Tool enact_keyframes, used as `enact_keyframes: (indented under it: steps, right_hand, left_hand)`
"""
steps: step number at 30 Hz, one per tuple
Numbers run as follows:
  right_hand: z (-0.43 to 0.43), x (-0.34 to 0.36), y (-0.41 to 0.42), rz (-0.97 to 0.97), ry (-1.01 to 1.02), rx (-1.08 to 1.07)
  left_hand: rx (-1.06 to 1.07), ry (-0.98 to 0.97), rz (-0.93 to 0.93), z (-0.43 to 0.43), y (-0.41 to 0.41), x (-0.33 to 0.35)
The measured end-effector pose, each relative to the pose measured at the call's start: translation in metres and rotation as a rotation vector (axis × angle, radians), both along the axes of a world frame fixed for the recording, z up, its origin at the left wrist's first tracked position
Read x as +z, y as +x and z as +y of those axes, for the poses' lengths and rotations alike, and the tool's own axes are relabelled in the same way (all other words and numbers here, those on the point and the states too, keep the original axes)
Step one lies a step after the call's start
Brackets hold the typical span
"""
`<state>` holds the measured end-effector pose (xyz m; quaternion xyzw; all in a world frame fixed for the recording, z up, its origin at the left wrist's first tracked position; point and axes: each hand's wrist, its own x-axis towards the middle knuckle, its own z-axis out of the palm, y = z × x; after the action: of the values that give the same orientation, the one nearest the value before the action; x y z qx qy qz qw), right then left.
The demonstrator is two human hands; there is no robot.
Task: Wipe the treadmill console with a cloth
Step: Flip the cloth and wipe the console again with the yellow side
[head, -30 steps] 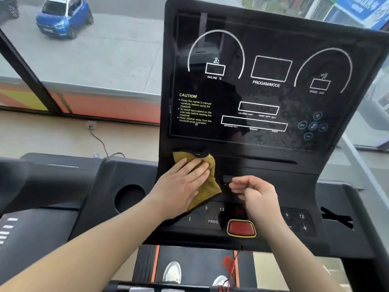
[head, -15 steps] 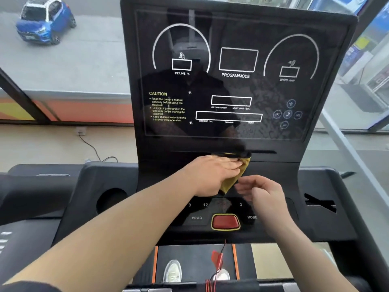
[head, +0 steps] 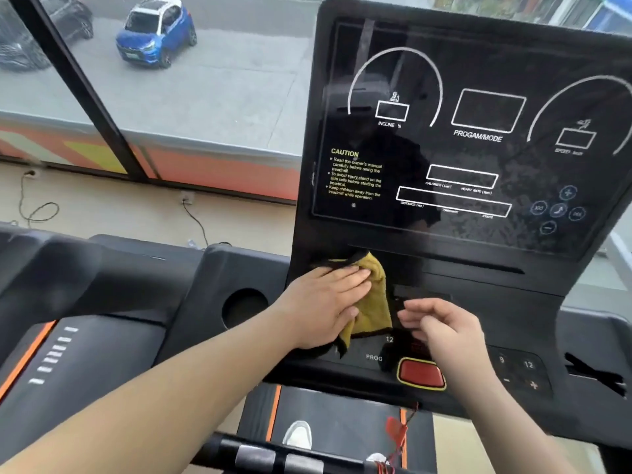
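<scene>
While the left hand [head: 325, 304] lies flat with its fingers spread, it presses a yellow cloth [head: 371, 299] against the sloped black panel of the treadmill console [head: 478, 278], just under the lower left corner of the dark screen [head: 461, 131]. The cloth bunches out from under the fingertips toward 12 o'clock and hangs past the palm toward 5 o'clock, its dark edge reaching the row of printed buttons. So the left grip is a flat press on the cloth rather than a clench. At 3 o'clock from the cloth, just beside it, the right hand [head: 444, 331] hovers over the middle of the panel with fingers loosely curled and pointing at the cloth, its grip released and holding nothing; whether the fingertips touch the panel cannot be told. At 6 o'clock from that hand sits a red stop button [head: 421, 373] with a yellow rim. A round cup holder [head: 243, 307] lies at 9 o'clock from the left hand. Beyond the window, at 11 o'clock, a blue car [head: 155, 32] stands on the pavement.
</scene>
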<state>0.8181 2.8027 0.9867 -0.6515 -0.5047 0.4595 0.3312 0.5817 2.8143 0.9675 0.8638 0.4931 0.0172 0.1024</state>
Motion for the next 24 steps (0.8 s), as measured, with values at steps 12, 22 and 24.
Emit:
enact_keyframes:
  steps: [12,22,24]
  right_hand:
    - [-0.012,0.011,0.037,0.044,0.026,0.101]
    - [-0.030,0.003,0.099,-0.158,0.155,0.227]
    - [-0.033,-0.004,0.098,-0.293,0.208,0.457]
  left_hand:
    - [0.492,-0.207,0.024,-0.066,0.048,-0.019]
    - [0.372,-0.247,-0.063,-0.078,0.148,-0.016]
    - [0.528,-0.240,-0.042,-0.079,0.110,-0.019]
